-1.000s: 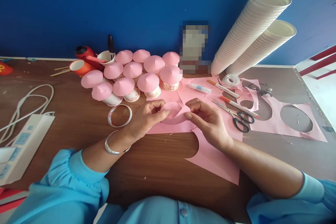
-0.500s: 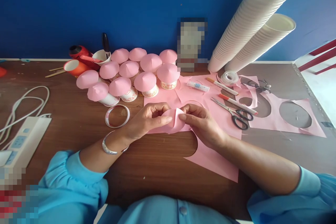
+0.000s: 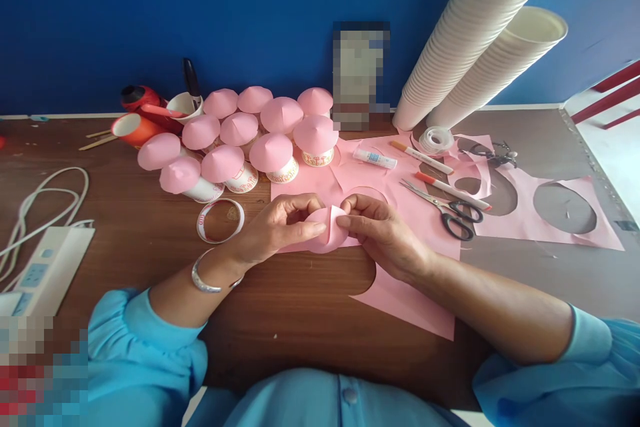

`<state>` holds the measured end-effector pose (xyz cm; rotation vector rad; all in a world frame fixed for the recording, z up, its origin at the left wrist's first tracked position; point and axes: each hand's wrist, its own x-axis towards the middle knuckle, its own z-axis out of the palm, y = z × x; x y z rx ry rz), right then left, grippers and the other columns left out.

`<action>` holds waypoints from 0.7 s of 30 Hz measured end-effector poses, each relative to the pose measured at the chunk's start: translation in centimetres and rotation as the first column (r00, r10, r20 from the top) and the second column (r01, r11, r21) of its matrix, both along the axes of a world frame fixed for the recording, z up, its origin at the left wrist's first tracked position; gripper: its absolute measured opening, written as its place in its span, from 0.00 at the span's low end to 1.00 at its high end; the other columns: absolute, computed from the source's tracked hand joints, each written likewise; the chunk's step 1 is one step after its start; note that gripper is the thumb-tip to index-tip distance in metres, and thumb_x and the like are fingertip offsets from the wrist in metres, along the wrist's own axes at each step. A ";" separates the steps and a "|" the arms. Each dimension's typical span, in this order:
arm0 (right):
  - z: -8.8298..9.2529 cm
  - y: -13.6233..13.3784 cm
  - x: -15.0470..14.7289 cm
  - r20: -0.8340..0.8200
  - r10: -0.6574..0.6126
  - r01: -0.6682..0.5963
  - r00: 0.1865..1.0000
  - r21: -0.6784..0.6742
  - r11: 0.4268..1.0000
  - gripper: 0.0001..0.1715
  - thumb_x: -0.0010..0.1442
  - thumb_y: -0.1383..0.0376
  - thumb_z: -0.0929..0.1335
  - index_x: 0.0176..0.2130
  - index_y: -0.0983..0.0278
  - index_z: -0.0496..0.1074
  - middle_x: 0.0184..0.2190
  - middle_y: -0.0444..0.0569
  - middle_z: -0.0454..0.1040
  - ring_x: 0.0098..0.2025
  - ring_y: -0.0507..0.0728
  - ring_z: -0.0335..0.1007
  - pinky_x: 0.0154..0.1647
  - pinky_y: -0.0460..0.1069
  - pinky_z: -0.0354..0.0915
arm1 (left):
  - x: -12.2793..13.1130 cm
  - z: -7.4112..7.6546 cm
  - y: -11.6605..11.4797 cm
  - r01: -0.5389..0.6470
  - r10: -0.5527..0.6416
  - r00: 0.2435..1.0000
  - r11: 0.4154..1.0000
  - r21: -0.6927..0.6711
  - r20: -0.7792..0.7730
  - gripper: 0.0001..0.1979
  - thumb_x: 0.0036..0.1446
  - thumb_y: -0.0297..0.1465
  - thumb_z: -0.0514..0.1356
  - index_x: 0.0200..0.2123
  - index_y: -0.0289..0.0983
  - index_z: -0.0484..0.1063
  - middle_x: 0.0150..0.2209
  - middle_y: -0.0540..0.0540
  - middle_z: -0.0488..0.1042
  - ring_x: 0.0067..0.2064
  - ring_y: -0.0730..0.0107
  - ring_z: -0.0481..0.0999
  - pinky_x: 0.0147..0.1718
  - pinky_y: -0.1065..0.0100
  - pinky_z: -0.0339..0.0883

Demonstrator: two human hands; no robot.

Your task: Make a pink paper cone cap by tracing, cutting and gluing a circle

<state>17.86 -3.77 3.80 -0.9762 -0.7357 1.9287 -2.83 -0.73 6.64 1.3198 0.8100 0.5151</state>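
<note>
Between my two hands is a small pink paper cone [image 3: 326, 240], with a slit or overlapping edge running down its near side. My left hand [image 3: 285, 227] pinches its left side between thumb and fingers. My right hand [image 3: 377, 230] pinches the right side near the overlap. Fingertips behind the paper are hidden. Beyond my left hand stand several short paper cups topped with pink cones, the closest being a cone-topped cup [image 3: 273, 155]. A cut white paper ring [image 3: 220, 220] lies left of my left wrist. Pink paper sheets [image 3: 415, 280] lie beneath and beside my right hand.
Right of my hands lie black-handled scissors [image 3: 457, 219], an orange-capped marker [image 3: 450, 190], a glue tube [image 3: 374, 159] and a tape roll [image 3: 436, 140]. Tall stacks of paper cups [image 3: 465, 33] lean at the back right. A power strip [image 3: 55, 270] with cables sits left.
The view has shifted slightly. Both hands keep their pinch on the pink cone, and its overlapping edges sit a little differently.
</note>
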 end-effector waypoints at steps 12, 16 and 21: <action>-0.6 -0.1 0.2 0.035 0.020 -0.024 0.999 0.115 0.993 0.24 0.53 0.59 0.80 0.44 0.60 0.71 0.30 0.40 0.75 0.31 0.51 0.70 0.35 0.48 0.64 | -0.2 -0.3 0.1 0.029 -0.029 1.000 1.000 0.005 0.006 0.13 0.62 0.36 0.64 0.28 0.37 0.69 0.30 0.52 0.67 0.31 0.73 0.63 0.32 0.69 0.59; -0.4 -0.4 0.3 0.153 -0.014 -0.029 0.988 0.274 0.961 0.25 0.57 0.55 0.79 0.47 0.60 0.69 0.30 0.41 0.74 0.32 0.53 0.70 0.35 0.49 0.65 | -0.3 -0.5 0.1 0.020 -0.020 1.000 1.000 0.004 0.010 0.10 0.61 0.36 0.65 0.31 0.36 0.72 0.33 0.49 0.71 0.35 0.71 0.69 0.37 0.68 0.64; 0.0 -0.7 0.4 0.255 -0.062 -0.047 0.965 0.401 0.915 0.22 0.61 0.57 0.77 0.48 0.60 0.68 0.32 0.43 0.76 0.35 0.54 0.72 0.41 0.51 0.67 | -0.2 -0.6 0.0 -0.057 0.057 0.998 0.997 0.050 0.004 0.10 0.61 0.36 0.66 0.31 0.37 0.72 0.31 0.50 0.69 0.34 0.71 0.68 0.36 0.69 0.65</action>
